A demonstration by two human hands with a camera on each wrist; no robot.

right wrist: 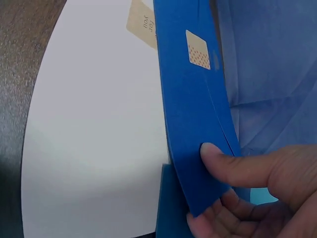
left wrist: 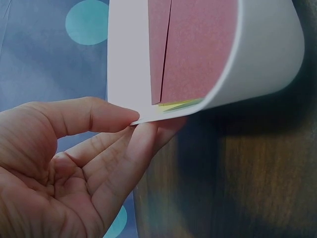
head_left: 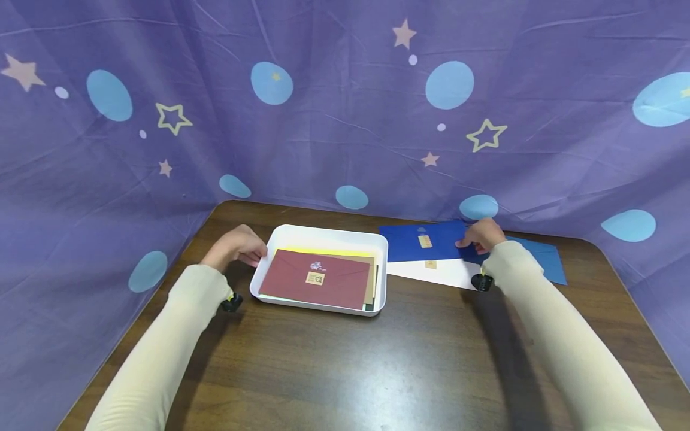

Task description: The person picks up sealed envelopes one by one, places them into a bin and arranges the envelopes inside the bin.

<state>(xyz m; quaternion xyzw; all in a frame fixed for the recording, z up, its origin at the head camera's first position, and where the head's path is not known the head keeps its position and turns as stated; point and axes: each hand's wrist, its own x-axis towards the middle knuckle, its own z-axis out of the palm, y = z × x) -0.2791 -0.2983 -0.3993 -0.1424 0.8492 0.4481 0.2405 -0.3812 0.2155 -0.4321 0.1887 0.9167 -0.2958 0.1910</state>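
Observation:
A white tray (head_left: 323, 235) stands on the table, holding a stack of envelopes with a dark red envelope (head_left: 302, 287) on top. My left hand (head_left: 241, 245) pinches the tray's left rim between thumb and fingers, as the left wrist view shows closely. At the back right, my right hand (head_left: 484, 233) grips the end of a dark blue envelope (right wrist: 190, 114), thumb on top and fingers beneath. That envelope overlaps a white envelope (right wrist: 94, 119). A lighter blue envelope (head_left: 547, 257) lies partly under the right hand and sleeve.
The brown wooden table (head_left: 323, 365) carries everything. A purple curtain (head_left: 334, 120) with stars and blue ovals hangs behind its back and side edges. Yellow, tan and dark paper edges show around the red envelope in the tray.

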